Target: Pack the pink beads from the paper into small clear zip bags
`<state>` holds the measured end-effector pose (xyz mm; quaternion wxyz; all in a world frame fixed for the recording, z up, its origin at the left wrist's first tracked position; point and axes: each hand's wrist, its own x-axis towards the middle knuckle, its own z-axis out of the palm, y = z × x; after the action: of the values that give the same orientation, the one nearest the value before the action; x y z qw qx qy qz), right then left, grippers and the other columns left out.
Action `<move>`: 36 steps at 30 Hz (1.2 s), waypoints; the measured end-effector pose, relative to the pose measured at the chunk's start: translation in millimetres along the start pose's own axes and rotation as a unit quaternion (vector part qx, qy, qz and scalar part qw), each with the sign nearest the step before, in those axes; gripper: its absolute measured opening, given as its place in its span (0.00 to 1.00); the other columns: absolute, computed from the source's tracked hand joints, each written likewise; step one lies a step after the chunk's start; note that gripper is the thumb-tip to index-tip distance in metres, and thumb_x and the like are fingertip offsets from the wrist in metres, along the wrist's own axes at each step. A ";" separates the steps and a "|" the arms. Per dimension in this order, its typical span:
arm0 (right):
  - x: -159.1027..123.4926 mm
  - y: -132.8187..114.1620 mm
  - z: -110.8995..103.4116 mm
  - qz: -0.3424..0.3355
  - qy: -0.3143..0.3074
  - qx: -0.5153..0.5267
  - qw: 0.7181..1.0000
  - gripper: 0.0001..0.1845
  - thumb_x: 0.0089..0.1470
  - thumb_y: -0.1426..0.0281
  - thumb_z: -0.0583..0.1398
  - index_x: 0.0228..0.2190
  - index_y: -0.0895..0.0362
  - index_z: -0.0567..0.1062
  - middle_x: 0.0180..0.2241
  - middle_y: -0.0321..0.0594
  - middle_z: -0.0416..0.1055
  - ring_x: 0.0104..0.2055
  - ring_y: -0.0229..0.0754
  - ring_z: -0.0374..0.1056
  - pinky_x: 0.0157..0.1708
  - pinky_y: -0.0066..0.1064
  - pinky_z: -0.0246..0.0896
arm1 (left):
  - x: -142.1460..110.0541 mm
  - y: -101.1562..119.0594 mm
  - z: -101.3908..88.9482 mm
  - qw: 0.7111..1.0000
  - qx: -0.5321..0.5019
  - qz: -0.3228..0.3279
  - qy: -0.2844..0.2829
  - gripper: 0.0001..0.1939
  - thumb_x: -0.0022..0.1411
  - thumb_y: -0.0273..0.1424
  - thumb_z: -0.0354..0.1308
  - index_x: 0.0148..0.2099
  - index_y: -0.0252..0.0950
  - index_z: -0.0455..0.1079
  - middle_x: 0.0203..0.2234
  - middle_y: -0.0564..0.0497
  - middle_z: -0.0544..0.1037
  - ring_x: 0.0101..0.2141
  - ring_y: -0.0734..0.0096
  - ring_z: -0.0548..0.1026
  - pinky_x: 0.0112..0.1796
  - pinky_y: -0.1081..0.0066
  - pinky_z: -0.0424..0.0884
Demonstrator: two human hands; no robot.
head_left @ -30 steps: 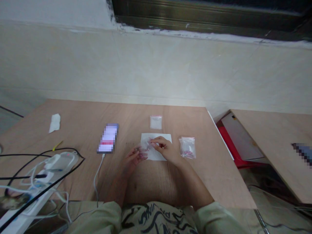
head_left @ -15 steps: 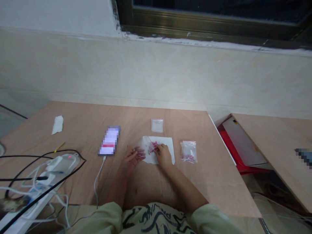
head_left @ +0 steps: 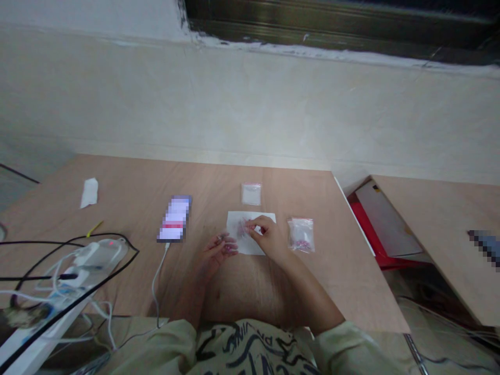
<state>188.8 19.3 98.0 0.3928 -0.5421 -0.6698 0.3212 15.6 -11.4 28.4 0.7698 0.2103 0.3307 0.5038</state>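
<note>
My right hand (head_left: 266, 235) pinches a small clear plastic bag (head_left: 242, 228) with a faint pink tint above a white sheet of paper (head_left: 250, 247). My left hand (head_left: 219, 251) rests by the paper's lower left corner with its fingers curled, and whether they hold something is too small to tell. Beyond the paper lies a small flat clear bag with white inside (head_left: 251, 194). To the right of the paper stands a clear zip bag holding pink pieces (head_left: 301, 235).
A smartphone (head_left: 174, 219) on a white cable lies left of the paper on the wooden table (head_left: 273, 297). Further left are a crumpled white tissue (head_left: 89, 192) and a white power strip (head_left: 97, 255) with tangled cables. The table's right edge drops to a red object (head_left: 365, 224).
My right hand dipped toward the paper and has risen again, with the clear bag still at its fingertips. The view has shifted slightly.
</note>
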 end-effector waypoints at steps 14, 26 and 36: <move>0.3 -9.8 -9.4 -0.031 -0.027 -0.025 0.999 0.12 0.49 0.76 0.53 0.32 0.54 0.75 0.32 0.40 0.71 0.35 0.39 0.63 0.35 0.31 0.59 | 15.1 14.3 11.7 0.977 0.173 0.107 0.062 0.17 0.43 0.28 0.62 0.39 0.38 0.67 0.38 0.50 0.74 0.41 0.66 0.70 0.45 0.68 0.63; -24.0 6.3 -0.3 0.094 0.031 0.086 0.991 0.07 0.44 0.68 0.58 0.28 0.58 0.71 0.28 0.40 0.70 0.29 0.39 0.64 0.30 0.31 0.59 | 5.8 37.0 36.6 0.890 0.442 0.104 0.034 0.08 0.49 0.35 0.57 0.30 0.36 0.71 0.25 0.52 0.76 0.28 0.69 0.72 0.30 0.73 0.67; -24.6 4.3 0.3 0.094 0.055 0.053 0.993 0.07 0.45 0.69 0.57 0.20 0.58 0.69 0.23 0.39 0.68 0.28 0.39 0.62 0.31 0.32 0.56 | 2.5 49.1 44.1 0.805 0.566 0.175 0.033 0.06 0.48 0.33 0.57 0.29 0.37 0.72 0.25 0.52 0.75 0.29 0.69 0.71 0.31 0.73 0.65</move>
<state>193.1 -3.9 89.8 0.4251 -0.5984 -0.5751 0.3611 16.8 11.1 90.5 0.4022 0.6459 0.5397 0.3601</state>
